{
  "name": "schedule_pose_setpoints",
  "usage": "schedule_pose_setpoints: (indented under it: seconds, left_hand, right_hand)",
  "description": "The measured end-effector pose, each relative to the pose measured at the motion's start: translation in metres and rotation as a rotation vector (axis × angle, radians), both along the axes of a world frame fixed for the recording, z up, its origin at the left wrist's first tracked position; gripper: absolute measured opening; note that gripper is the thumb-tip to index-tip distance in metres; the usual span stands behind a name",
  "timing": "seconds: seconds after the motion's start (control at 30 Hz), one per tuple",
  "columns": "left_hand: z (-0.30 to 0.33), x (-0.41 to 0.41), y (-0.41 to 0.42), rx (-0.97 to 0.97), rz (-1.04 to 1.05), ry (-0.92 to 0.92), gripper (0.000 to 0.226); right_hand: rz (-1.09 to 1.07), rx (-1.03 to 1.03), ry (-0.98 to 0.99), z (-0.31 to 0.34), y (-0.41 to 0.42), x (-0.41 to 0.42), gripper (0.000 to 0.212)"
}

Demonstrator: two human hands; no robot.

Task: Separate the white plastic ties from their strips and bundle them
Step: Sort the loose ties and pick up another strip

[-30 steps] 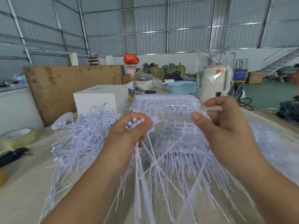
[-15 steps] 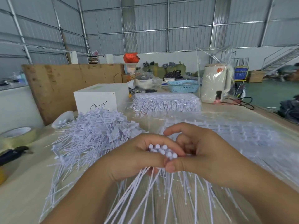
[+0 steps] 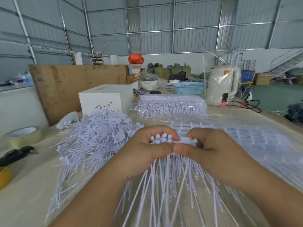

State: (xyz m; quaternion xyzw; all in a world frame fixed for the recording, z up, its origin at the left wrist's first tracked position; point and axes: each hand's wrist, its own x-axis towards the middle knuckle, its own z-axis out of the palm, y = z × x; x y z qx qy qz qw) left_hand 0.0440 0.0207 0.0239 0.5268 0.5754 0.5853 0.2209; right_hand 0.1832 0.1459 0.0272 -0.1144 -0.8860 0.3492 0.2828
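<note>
My left hand [image 3: 142,154] grips a bundle of white plastic ties [image 3: 161,139]; their round heads stick up out of my fist and their long tails fan down toward me. My right hand [image 3: 213,151] touches the left one and pinches a white tie strip [image 3: 188,141] by its top edge, next to the bundle. Under and beyond my hands, more strips of ties [image 3: 237,133] lie flat on the table. A loose heap of separated ties [image 3: 101,133] sits to the left.
A wrapped pack of tie strips [image 3: 172,104] lies further back, beside a white box [image 3: 105,99]. A tape roll [image 3: 23,135] and a black tool [image 3: 14,154] lie at the left edge. A blue basket [image 3: 188,87] and a bagged white appliance [image 3: 221,86] stand behind.
My hands have come down from chest height and together over the table. The right hand, apart from the left a second ago, now meets it and pinches the strip beside the bundle.
</note>
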Motion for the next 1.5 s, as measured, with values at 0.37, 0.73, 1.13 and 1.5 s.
schedule_pose_setpoints:
  seconds: [0.37, 0.73, 1.13, 1.5]
  left_hand:
    - [0.0, 0.01, 0.008, 0.269, 0.229, -0.348, 0.009]
    - [0.0, 0.012, 0.006, 0.06, 0.06, -0.015, 0.014]
    - [0.005, 0.007, -0.006, -0.161, -0.376, 0.028, 0.029]
    - [-0.003, 0.011, 0.003, -0.165, -0.209, 0.048, 0.026]
  right_hand:
    - [-0.349, 0.083, 0.36, -0.002, 0.0, -0.005, 0.043]
    - [0.083, 0.069, 0.052, -0.007, 0.007, -0.001, 0.091]
    - [0.162, 0.057, -0.086, -0.005, -0.01, 0.003, 0.124]
    - [0.052, 0.225, -0.137, 0.002, -0.014, 0.004, 0.119]
